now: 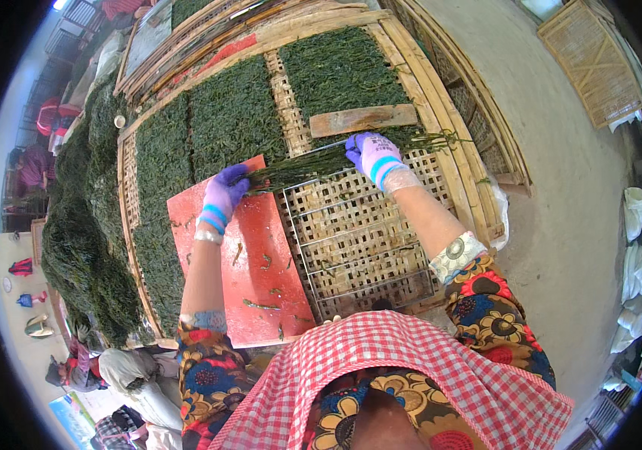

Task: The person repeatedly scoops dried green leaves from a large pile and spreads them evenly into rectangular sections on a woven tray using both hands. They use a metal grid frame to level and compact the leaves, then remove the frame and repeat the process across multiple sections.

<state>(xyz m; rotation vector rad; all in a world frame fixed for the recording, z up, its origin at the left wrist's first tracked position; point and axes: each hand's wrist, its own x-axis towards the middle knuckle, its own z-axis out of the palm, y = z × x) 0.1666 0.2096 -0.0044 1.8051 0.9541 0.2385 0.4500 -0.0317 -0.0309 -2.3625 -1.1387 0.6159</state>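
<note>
Both my hands wear purple-and-pink gloves with blue bands. My left hand (224, 194) grips the left end of a stretched bundle of dark green seaweed strands (298, 170), above a red board (253, 247). My right hand (374, 157) holds the strands farther right, near the upper edge of a thin metal wire frame (305, 243). This frame lies on a woven bamboo rack (354, 230). Strand ends trail past my right hand over the rack's wooden edge. A flat wooden strip (363, 119) lies just beyond, at the edge of a pressed seaweed sheet (343, 67).
More seaweed sheets (233, 109) cover the rack's far and left parts. A large heap of seaweed (87, 247) stands at the left. Stacked bamboo racks (467, 95) are at the right, beside the concrete floor (557, 169). Other people are at the far left.
</note>
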